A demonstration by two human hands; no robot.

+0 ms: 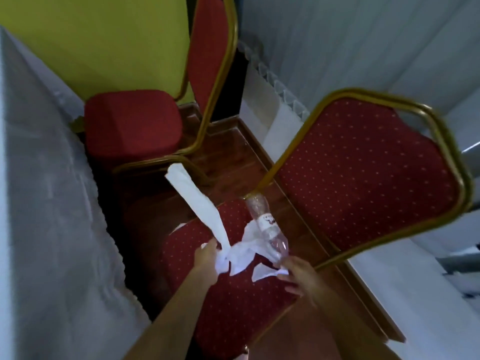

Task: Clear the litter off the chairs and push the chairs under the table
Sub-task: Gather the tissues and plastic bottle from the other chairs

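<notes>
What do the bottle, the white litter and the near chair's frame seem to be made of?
Bottle: clear thin plastic, probably; you see through it, and it looks crumpled.
White litter: likely paper or tissue; matte, creased, twisted.
Chair frame: seemingly metal tubing with a gold finish, bent smoothly around the dotted red padding.

Near chair (363,175): dark red fabric with small pale dots in regular grid, frame gold-coloured.
Far chair (132,126): plain dark red seat and back, dots not visible, frame same gold.
Paper litter (241,253): white, crumpled; long folded strip (197,201) also white.
Plastic bottle (267,224): clear, slight pink tint, white label with dark print too blurred to read.
Tablecloth (49,203): pale grey-white.
Wall behind far chair (104,40): yellow-green.
Floor (233,146): reddish-brown wood.
</notes>
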